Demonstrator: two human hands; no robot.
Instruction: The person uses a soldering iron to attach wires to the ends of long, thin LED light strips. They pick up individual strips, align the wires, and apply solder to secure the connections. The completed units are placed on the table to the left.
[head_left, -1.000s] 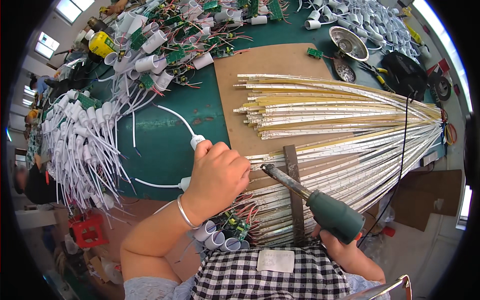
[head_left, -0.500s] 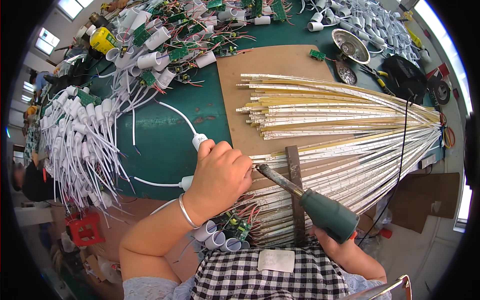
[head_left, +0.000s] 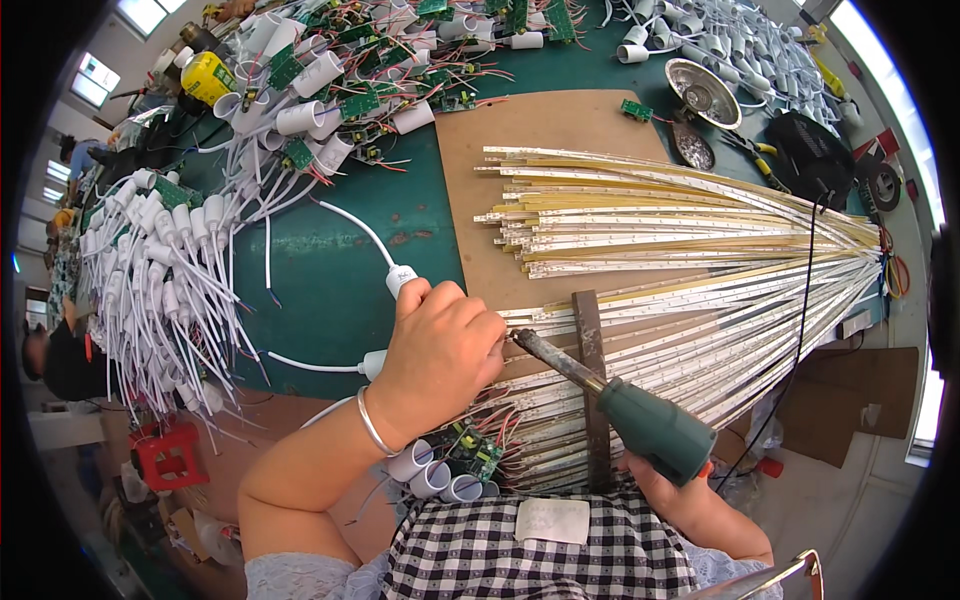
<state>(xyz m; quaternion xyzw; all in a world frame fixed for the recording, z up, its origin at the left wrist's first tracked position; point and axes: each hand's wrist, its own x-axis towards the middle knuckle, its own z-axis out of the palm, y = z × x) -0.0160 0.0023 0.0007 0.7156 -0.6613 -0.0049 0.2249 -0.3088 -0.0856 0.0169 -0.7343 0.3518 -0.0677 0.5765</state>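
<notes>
My left hand [head_left: 445, 345] is closed, fingertips pinched down by the near ends of the LED strips [head_left: 640, 365]; what they pinch is hidden. A white plastic end cap with a white cable [head_left: 401, 279] pokes out beyond its knuckles, and a second white cap [head_left: 373, 365] shows beside the wrist. In my right hand [head_left: 665, 490] is a soldering iron [head_left: 655, 430] with a green handle. Its dark tip meets the work right beside my left fingertips. A dark metal bar [head_left: 590, 390] lies across the strips.
Upper left, white tubes with green circuit boards [head_left: 360, 105] are heaped; cabled white caps [head_left: 165, 240] hang off the left edge. More strips [head_left: 600, 215] fan over a brown board [head_left: 460, 130]. A metal bowl [head_left: 685, 80], pliers [head_left: 755, 155] and a black cord [head_left: 808, 270] are at right.
</notes>
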